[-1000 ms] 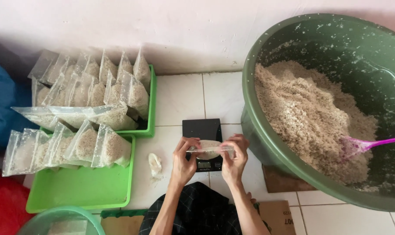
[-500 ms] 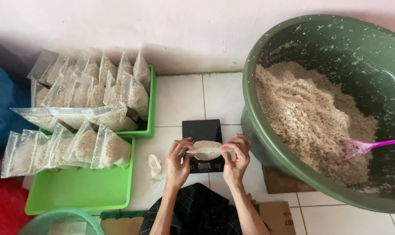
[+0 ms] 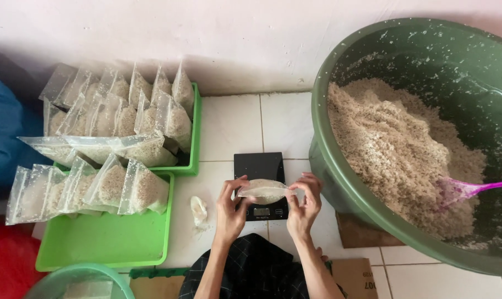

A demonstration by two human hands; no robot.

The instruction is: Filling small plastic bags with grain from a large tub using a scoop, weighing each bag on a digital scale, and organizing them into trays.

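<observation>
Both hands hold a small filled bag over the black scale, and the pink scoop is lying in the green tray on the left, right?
Not quite. In the head view the pink scoop lies in the big green tub on the right, not the tray. The rest holds: left hand and right hand hold the bag over the scale.

clear glossy plastic bag (image 3: 265, 190), smooth black scale (image 3: 260, 173), matt green plastic basin (image 3: 345, 166), glossy white tiles (image 3: 229, 127)

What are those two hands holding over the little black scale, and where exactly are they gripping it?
A small clear bag of pale grain, held flat above the scale. The left hand pinches its left end, the right hand its right end.
</observation>
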